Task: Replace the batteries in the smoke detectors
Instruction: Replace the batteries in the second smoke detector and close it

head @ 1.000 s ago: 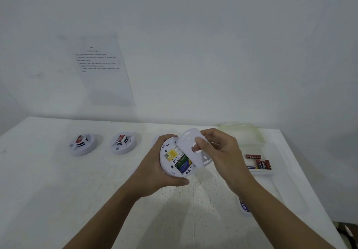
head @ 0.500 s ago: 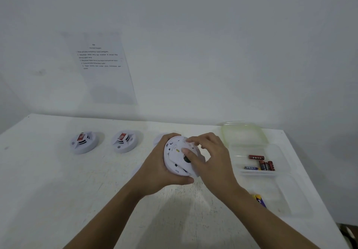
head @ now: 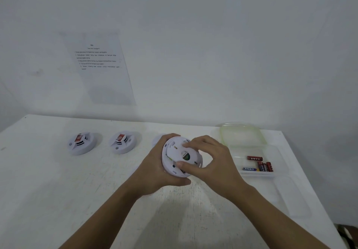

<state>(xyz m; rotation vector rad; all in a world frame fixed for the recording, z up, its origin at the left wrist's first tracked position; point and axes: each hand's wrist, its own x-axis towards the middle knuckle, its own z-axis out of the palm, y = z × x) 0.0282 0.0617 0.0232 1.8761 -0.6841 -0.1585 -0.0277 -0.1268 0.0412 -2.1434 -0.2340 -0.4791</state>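
Note:
My left hand (head: 155, 173) grips a round white smoke detector (head: 175, 158) from the left, its back side facing me above the white table (head: 58, 190). The white back cover (head: 177, 152) lies on that back side, and my right hand (head: 211, 161) pinches it with thumb and fingertips. A small green patch shows through a hole in the cover. Two more white smoke detectors (head: 81, 144) (head: 122, 142) lie on the table to the left. Several loose batteries (head: 260, 164) lie in a clear plastic container (head: 279, 152) to the right.
The container's green-rimmed lid (head: 242, 134) stands open toward the wall. A printed sheet (head: 98, 66) hangs on the wall behind. Another clear tray (head: 290, 196) lies near the table's right edge. A further white round piece (head: 157, 139) peeks out behind my left hand.
A second ago my right hand held the cover lifted off the open back, with the inside showing. Now the cover sits on the detector and my right hand's fingers have shifted around it.

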